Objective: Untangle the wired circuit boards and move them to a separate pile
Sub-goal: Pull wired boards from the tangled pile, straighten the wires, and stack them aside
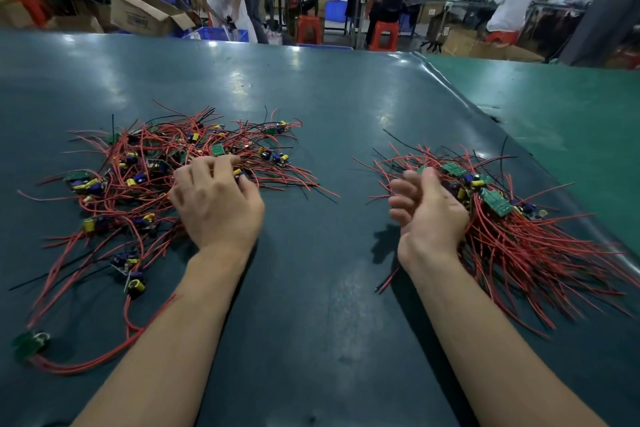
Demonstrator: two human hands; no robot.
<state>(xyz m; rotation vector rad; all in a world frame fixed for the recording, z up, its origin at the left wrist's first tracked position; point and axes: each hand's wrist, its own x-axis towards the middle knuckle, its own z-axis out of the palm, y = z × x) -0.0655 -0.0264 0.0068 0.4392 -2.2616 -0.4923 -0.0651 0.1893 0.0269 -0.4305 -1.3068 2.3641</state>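
A tangled pile [138,180] of small green circuit boards with red and black wires lies on the left of the dark green table [311,107]. My left hand [216,199] rests on that pile's right edge, fingers curled down into the wires and boards; whether they grip one is hidden. A second, tidier pile [512,229], wires fanned out to the right, lies on the right. My right hand [427,208] sits at its left edge, palm turned toward the boards, fingers loosely curled and holding nothing I can see.
A stray board [29,343] with red wires lies near the table's front left. The mat's raised seam [460,97] runs diagonally at the right, with a lighter green surface [571,121] beyond. Past the far edge are people, red stools and cardboard boxes.
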